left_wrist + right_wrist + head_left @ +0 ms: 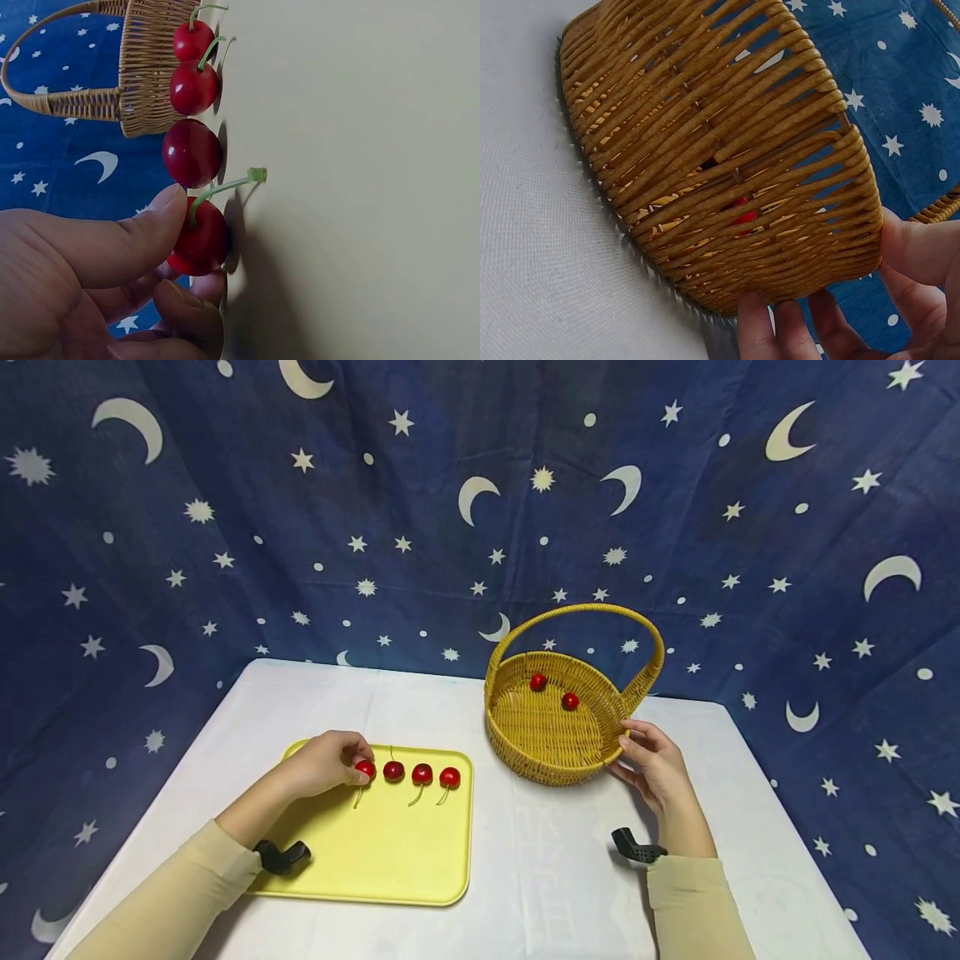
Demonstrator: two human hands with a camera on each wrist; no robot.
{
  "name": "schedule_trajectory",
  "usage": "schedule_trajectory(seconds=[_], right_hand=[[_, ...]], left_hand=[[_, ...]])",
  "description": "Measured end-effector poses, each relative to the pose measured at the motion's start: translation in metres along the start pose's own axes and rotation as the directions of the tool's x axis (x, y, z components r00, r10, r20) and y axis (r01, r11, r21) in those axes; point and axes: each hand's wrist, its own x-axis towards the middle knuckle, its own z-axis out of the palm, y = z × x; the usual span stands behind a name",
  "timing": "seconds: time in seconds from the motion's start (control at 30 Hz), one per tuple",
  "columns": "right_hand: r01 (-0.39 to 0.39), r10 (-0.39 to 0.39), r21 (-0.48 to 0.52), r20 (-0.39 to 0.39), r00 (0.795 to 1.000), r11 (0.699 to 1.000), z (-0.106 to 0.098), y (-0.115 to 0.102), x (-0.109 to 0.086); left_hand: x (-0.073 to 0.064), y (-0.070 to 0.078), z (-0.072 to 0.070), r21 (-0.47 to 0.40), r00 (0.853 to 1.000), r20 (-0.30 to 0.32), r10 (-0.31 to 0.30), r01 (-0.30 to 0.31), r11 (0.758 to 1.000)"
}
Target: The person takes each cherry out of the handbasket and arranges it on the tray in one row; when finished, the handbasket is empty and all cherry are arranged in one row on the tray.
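Observation:
At the left end of a row on the yellow tray (375,860), my left hand (327,766) pinches a red cherry (204,244) between thumb and fingers. Its green stem points away from the fingers in the left wrist view. Three more cherries lie to its right, the nearest a darker red cherry (393,771). My right hand (656,770) holds the right side of the wicker basket (727,150), thumb at the rim and fingers against the outer wall. Inside the basket are two cherries, one red cherry (537,682) farther back and another cherry (570,702) nearer the middle.
The tray and basket stand on a white-covered table (540,860), the basket to the tray's right and farther back. The basket's tall handle (577,608) arches over it. A dark blue curtain (420,510) with moons and stars hangs behind the table and at its sides.

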Motion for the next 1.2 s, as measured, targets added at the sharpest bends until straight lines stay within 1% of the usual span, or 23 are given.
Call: schedule_trajectory(seconds=[0.1, 0.23, 0.33, 0.43, 0.57, 0.67, 0.77, 0.83, 0.93, 1.0, 1.07, 1.17, 1.2], right_hand=[[0.001, -0.001, 0.004, -0.001, 1.0, 1.0, 0.0, 0.001, 0.001], [0.002, -0.002, 0.004, 0.001, 1.0, 1.0, -0.001, 0.001, 0.002], [0.002, -0.002, 0.006, 0.001, 1.0, 1.0, -0.002, 0.0, 0.002], [0.001, -0.001, 0.007, 0.005, 1.0, 1.0, -0.002, -0.001, 0.003], [0.0, 0.0, 0.001, 0.005, 1.0, 1.0, -0.002, -0.001, 0.004], [0.003, -0.003, -0.007, 0.007, 1.0, 1.0, -0.002, -0.001, 0.004], [0.006, -0.005, -0.014, 0.008, 1.0, 1.0, -0.002, 0.0, 0.003], [0.006, -0.006, -0.017, 0.008, 1.0, 1.0, -0.002, 0.001, 0.003], [0.001, -0.001, -0.018, 0.008, 1.0, 1.0, -0.003, 0.001, 0.002], [-0.001, 0.001, -0.016, 0.007, 1.0, 1.0, -0.003, 0.001, 0.002], [-0.003, 0.003, -0.014, 0.005, 1.0, 1.0, -0.003, 0.001, 0.002], [0.0, 0.0, -0.013, 0.003, 1.0, 1.0, -0.003, 0.002, 0.002], [0.0, 0.0, -0.013, 0.003, 1.0, 1.0, -0.003, 0.002, 0.002]], left_hand=[[0.001, 0.0, -0.002, 0.013, 1.0, -0.001, -0.017, 0.017, 1.0], [0.002, 0.001, -0.006, 0.009, 1.0, 0.003, -0.013, 0.013, 1.0], [0.002, 0.003, -0.011, -0.011, 1.0, 0.006, 0.01, -0.01, 1.0], [0.003, 0.007, -0.014, -0.038, 0.999, -0.004, 0.037, -0.037, 0.999], [0.006, 0.02, -0.015, -0.101, 0.996, -0.009, 0.09, -0.09, 0.991], [0.01, 0.036, -0.011, -0.142, 0.991, -0.004, 0.137, -0.136, 0.98], [0.014, 0.059, -0.006, -0.18, 0.981, 0.009, 0.194, -0.189, 0.965], [0.018, 0.075, -0.002, -0.211, 0.972, 0.02, 0.236, -0.226, 0.951], [0.026, 0.098, 0.006, -0.279, 0.955, 0.04, 0.293, -0.271, 0.921], [0.034, 0.113, 0.013, -0.329, 0.936, 0.05, 0.348, -0.314, 0.891], [0.044, 0.128, 0.021, -0.38, 0.921, 0.06, 0.386, -0.337, 0.862], [0.062, 0.15, 0.034, -0.44, 0.906, 0.077, 0.417, -0.344, 0.829], [0.069, 0.157, 0.039, -0.461, 0.907, 0.085, 0.412, -0.331, 0.823]])
